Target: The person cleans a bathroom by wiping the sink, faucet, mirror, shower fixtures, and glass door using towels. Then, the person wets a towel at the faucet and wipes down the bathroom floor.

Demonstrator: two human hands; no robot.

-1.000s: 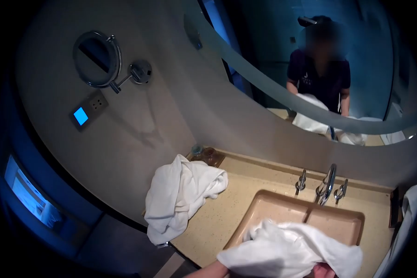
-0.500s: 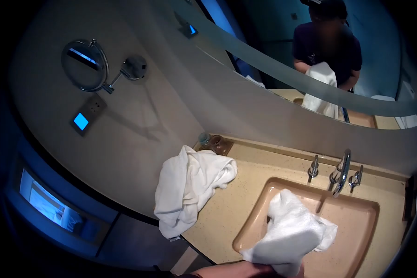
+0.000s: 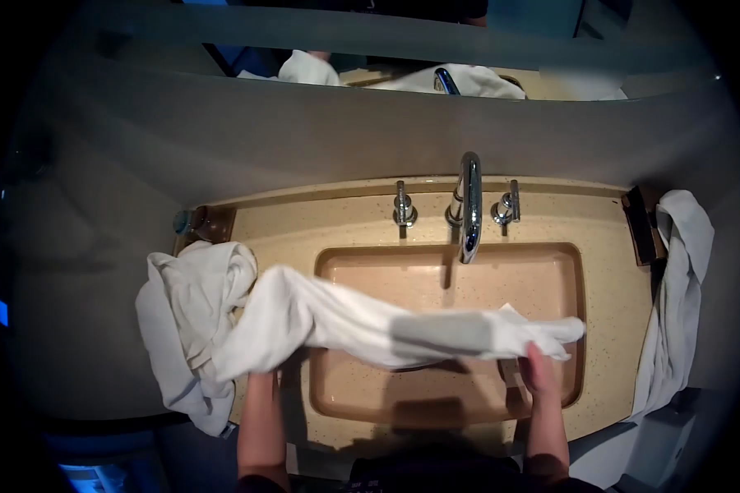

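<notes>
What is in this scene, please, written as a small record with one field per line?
Hands: right hand grips the long towel; left hand hidden by it, left forearm visible
Long towel: white, stretched across above the sink
Left of sink: crumpled white towel
Right of sink: draped white towel, dark item
Behind sink: faucet between two handles
Wall: mirror
</notes>
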